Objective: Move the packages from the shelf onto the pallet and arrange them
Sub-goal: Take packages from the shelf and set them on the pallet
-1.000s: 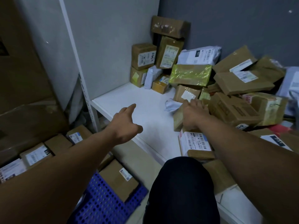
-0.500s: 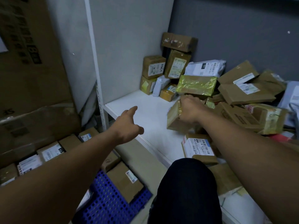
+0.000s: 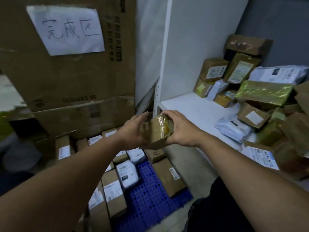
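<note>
A small brown taped box (image 3: pixel 155 133) is held in the air between both hands, above the pallet's far end. My right hand (image 3: pixel 180 129) grips its right end from above, fingers curled over the top. My left hand (image 3: pixel 132 129) cups its left side, fingers straight against it. The blue perforated pallet (image 3: pixel 148 196) lies on the floor below, with rows of brown boxes and white mailers on its left part and a long brown box (image 3: pixel 168 176) at its right edge. The white shelf (image 3: pixel 190 108) on the right carries a heap of brown boxes, white mailers and a gold-wrapped parcel (image 3: pixel 264 92).
Large stacked cartons (image 3: pixel 71 72) with a handwritten paper sign (image 3: pixel 66 29) stand behind the pallet. A white perforated shelf post (image 3: pixel 157 101) rises between the pallet and the shelf. My dark-clothed knee (image 3: pixel 217 211) is at the bottom right.
My right hand lifted the small box off the shelf and carried it left over the pallet. My left hand came up against the box. The view swung left.
</note>
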